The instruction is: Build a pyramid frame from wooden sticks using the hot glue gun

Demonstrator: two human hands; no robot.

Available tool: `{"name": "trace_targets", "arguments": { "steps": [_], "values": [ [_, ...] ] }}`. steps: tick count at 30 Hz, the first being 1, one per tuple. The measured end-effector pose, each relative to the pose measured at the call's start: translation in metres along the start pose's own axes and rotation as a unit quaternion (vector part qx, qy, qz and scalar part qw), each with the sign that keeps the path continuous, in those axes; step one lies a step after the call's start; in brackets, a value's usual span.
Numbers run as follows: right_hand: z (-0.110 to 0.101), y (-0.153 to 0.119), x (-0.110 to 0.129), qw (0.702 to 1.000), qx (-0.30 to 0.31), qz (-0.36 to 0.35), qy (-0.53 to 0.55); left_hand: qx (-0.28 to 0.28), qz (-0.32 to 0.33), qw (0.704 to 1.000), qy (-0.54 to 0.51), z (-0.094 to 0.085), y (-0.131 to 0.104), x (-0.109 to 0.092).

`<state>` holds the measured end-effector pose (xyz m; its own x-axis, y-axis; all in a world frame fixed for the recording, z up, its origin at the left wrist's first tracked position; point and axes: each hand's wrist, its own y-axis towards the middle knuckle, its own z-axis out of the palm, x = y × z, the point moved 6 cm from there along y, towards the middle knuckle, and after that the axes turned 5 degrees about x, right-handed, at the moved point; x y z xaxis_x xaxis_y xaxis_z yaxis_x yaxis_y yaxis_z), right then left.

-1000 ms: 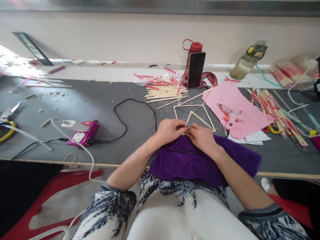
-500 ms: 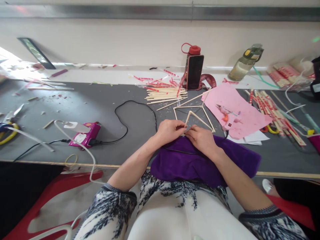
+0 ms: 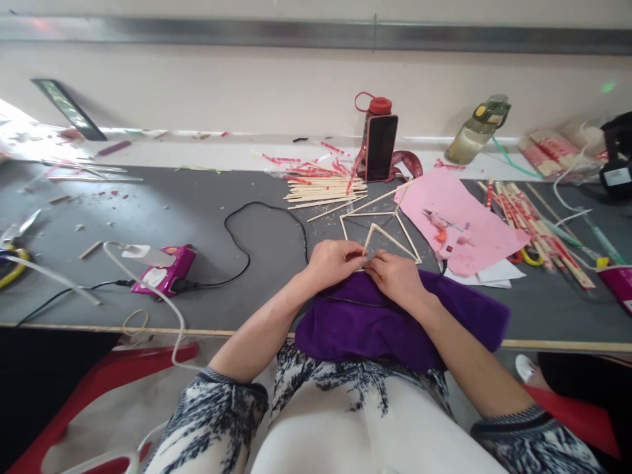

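Observation:
A frame of pale wooden chopsticks (image 3: 375,213) glued or joined at its corners lies on the grey table in front of me. My left hand (image 3: 336,264) is closed in a pinch at the lower end of a bent-up stick on its near side. Close beside it, my right hand (image 3: 399,278) also pinches at this near edge, its fingertips almost touching the left ones. The exact joint between them is hidden by the fingers. Under both wrists a purple cloth (image 3: 365,329) hangs over the table edge, with a black cord across it.
Loose chopsticks (image 3: 320,189) and torn red wrappers lie behind the frame. A pink sheet (image 3: 478,224) bears a small orange-handled tool (image 3: 439,234). A phone (image 3: 382,148) leans on a red-capped bottle (image 3: 380,105). Left are a purple power strip (image 3: 170,268) and scissors (image 3: 17,257).
The camera view has shifted slightly, so the table appears a little lower and further left. Both hands keep their pinch at the same spot on the frame.

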<state>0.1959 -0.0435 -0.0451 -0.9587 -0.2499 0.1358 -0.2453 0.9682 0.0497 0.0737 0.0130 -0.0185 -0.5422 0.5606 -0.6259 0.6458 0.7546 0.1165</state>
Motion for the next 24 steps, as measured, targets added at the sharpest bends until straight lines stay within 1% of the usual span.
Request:
{"name": "trace_targets", "arguments": {
  "steps": [3, 13, 19, 24],
  "values": [
    [0.0014, 0.0026, -0.0004, 1.000, 0.003, 0.001, 0.002, -0.007, 0.001, 1.000, 0.007, 0.0003, -0.0005, 0.0008],
    [0.0056, 0.0048, -0.0034, 1.000, 0.004, 0.009, 0.002, 0.011, 0.000, 0.999, 0.043, 0.0031, 0.0006, 0.0034],
    [0.0060, 0.0044, -0.0040, 1.000, 0.010, 0.010, 0.018, 0.016, -0.009, 0.999, 0.044, 0.0025, 0.0012, 0.0026],
    [0.0058, 0.0038, -0.0044, 1.000, 0.010, 0.014, 0.012, 0.022, -0.015, 0.999, 0.044, 0.0029, 0.0013, 0.0028]
  ]
}}
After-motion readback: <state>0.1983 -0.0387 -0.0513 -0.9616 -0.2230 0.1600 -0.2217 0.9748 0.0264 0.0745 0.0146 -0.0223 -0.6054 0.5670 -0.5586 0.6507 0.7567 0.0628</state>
